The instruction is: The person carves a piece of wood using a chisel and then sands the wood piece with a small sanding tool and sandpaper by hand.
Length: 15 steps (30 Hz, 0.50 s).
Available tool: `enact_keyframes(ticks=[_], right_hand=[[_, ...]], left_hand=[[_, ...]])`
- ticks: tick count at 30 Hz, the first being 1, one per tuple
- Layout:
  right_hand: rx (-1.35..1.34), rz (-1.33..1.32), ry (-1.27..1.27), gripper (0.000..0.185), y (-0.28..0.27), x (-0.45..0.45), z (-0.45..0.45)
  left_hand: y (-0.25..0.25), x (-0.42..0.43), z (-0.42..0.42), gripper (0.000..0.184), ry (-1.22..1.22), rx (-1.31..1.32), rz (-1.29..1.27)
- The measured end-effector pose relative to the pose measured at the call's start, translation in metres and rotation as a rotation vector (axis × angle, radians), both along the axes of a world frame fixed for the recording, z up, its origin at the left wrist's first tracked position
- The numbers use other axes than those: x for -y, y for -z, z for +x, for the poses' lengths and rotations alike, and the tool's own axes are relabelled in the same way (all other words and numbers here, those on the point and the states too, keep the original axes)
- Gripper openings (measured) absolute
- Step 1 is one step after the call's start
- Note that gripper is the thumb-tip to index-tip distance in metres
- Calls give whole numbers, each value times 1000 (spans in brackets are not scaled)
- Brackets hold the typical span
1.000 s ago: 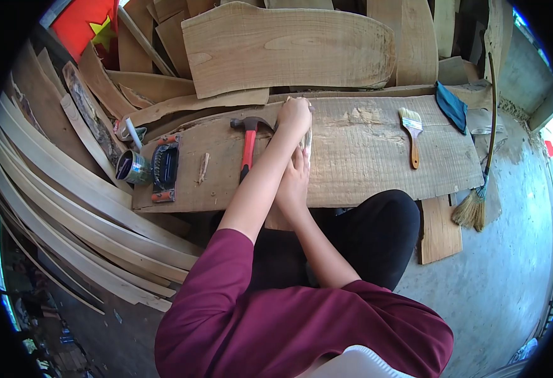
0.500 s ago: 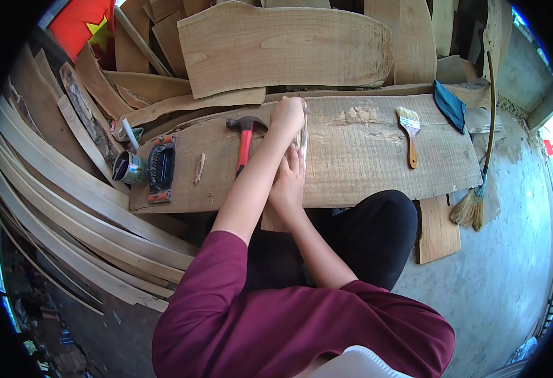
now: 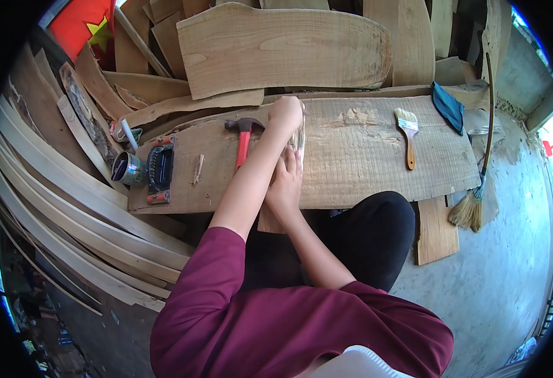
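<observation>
My left hand (image 3: 285, 113) is closed in a fist at the far end of a narrow, rough strip of wood (image 3: 298, 137). What its fingers wrap round is hidden. Nearer to me, my right hand (image 3: 285, 183) lies with fingers stretched out along the near part of the strip, under my left forearm. Both hands are over a wide wooden board (image 3: 358, 170). Just left of my left forearm lies a hammer (image 3: 244, 140) with a red handle, partly covered by the arm.
A paintbrush (image 3: 408, 135) and a blue cloth (image 3: 448, 108) lie on the board's right side. At its left are a sanding block (image 3: 160, 170), a wood splinter (image 3: 198, 169) and a tin can (image 3: 129, 169). Curved planks (image 3: 87, 201) stack at left; a broom (image 3: 469, 211) leans at right.
My hands keep nearly the same place on the strip. The whole view has shifted very slightly; the tools lie as before.
</observation>
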State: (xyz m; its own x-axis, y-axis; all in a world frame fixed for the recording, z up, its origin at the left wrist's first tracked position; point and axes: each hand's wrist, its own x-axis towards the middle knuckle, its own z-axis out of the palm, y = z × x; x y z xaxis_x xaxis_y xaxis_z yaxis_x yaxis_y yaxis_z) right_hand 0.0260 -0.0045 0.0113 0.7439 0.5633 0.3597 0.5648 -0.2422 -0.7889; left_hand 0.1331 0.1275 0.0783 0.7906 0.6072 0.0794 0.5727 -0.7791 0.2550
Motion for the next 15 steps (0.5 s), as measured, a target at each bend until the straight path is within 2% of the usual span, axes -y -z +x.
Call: enact_keyframes(ticks=[2, 5, 7, 11, 13, 15], right_hand=[[7, -3, 9, 64, 2, -2, -2], [26, -38, 21, 65, 6, -2, -1], [3, -18, 13, 66, 6, -4, 2], [2, -21, -4, 65, 1, -2, 2], [-5, -27, -4, 66, -2, -2, 2], [2, -39, -7, 66, -2, -1, 2]], left_hand=[[0, -2, -2, 16, 7, -57, 7], [8, -13, 13, 17, 87, 31, -102], [9, -13, 30, 13, -82, 17, -56], [3, -12, 28, 13, -122, -2, 7], [-11, -9, 13, 22, 79, -200, 29], [-12, -2, 2, 23, 66, -166, 24]])
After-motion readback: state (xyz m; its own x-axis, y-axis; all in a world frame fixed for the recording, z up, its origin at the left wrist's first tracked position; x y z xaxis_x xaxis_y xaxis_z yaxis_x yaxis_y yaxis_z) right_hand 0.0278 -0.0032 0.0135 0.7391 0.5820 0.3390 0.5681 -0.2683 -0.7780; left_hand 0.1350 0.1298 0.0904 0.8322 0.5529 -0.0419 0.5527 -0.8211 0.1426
